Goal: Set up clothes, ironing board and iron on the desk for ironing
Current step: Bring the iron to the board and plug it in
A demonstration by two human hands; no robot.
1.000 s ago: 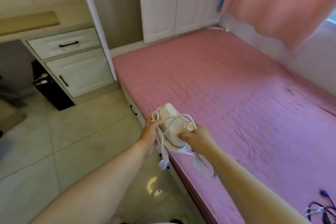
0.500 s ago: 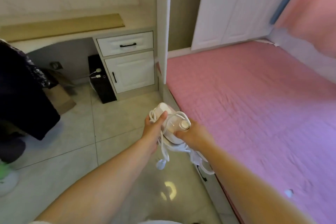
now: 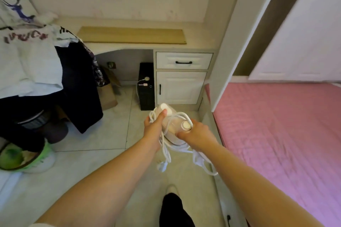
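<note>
Fingers [image 3: 184,135] of right hand [image 3: 198,137] curled round iron [image 3: 170,127] from the right, thumb near its round dial [image 3: 186,125]. Left hand [image 3: 153,131] clasping iron's left side, thumb [image 3: 162,114] laid along the top, white cord [image 3: 166,151] bunched under the palm. Cord loops and plug [image 3: 162,167] dangling below. Iron held in mid-air over tiled floor [image 3: 92,162], well short of desk [image 3: 195,42]. Clothes [image 3: 29,61] heaped at left; wooden board [image 3: 131,35] lying on desk; pink bed [image 3: 276,134] at right.

Left edge crops the clothes [image 3: 27,57] — iron [image 3: 171,125] soleplate hidden underneath.
</note>
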